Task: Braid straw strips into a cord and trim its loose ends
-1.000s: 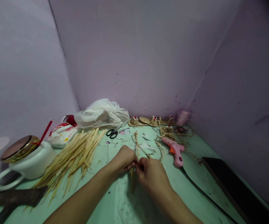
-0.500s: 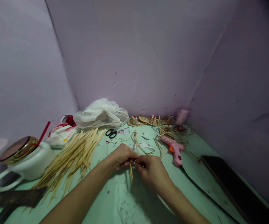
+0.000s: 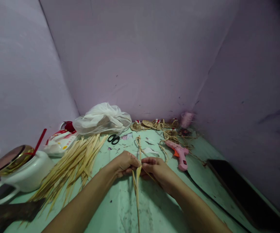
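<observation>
Evidently, the tan straw cord (image 3: 140, 152) is part-twisted; left hand (image 3: 125, 164) and right hand (image 3: 157, 171) pinch it with fingers, flat pale strands (image 3: 137, 191) trailing unworked.

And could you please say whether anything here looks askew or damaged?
Yes: at far left, the gold container by the white mug sits tilted, not level. The ragged pale patches mid-table also look odd: torn paper or peeled surface, I can't tell.
</observation>
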The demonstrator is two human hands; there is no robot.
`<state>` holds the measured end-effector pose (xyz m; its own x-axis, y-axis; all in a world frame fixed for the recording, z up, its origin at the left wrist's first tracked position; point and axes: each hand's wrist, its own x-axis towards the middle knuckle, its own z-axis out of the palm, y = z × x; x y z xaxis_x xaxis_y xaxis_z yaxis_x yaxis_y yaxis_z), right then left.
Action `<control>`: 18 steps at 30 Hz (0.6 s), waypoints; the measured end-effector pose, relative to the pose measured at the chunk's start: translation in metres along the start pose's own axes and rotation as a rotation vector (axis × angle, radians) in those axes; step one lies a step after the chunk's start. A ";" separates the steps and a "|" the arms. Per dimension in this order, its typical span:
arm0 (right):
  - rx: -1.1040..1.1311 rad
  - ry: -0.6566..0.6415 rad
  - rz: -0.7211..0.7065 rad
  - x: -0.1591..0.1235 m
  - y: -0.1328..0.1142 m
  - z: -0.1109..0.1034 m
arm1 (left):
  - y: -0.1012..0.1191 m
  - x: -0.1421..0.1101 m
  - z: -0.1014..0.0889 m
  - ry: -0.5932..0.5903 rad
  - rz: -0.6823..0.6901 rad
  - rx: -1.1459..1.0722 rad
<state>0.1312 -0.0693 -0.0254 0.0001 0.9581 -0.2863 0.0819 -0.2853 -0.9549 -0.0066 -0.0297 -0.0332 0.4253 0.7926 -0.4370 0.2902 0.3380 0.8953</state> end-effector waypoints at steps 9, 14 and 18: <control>0.045 -0.153 0.150 0.013 0.009 0.000 | 0.006 -0.001 -0.007 -0.006 0.004 0.235; 0.091 -0.188 0.159 0.017 0.015 -0.002 | 0.018 -0.009 -0.004 0.111 0.074 0.470; 0.105 -0.199 0.150 0.017 0.016 -0.002 | 0.017 -0.011 0.002 0.276 0.080 0.669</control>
<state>0.1344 -0.0575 -0.0451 -0.1920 0.8846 -0.4249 -0.0081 -0.4344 -0.9007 -0.0048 -0.0331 -0.0131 0.2610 0.9308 -0.2559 0.7672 -0.0391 0.6402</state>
